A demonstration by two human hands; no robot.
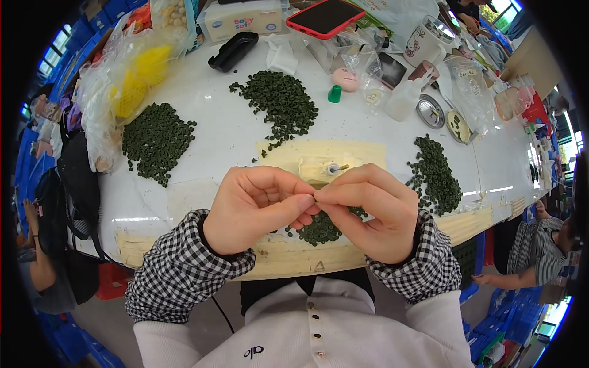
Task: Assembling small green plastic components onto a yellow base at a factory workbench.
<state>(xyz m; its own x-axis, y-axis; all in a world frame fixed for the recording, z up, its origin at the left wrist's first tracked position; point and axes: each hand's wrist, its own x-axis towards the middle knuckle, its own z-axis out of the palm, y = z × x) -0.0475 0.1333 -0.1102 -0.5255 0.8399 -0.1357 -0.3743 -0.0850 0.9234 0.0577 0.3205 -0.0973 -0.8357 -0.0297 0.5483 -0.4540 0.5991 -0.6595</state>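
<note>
Clamps a tiny dark piece (315, 198) in the grip of left hand (254, 205) and right hand (383, 211), over the near green pile (319, 232); faces another heap (281, 103) beyond that pile.

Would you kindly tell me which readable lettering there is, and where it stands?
White rectangular plastic box: coloured words, readable but not copied here.
White buttoned top: black lettering, likewise.
White cylindrical cup: print too small to read.
Clear plastic bag, right: marks too small.

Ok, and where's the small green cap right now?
In the head view, the small green cap is above centre, slightly right, just lower-left of the pink rounded object and right of the middle pile of dark green pieces.
</note>
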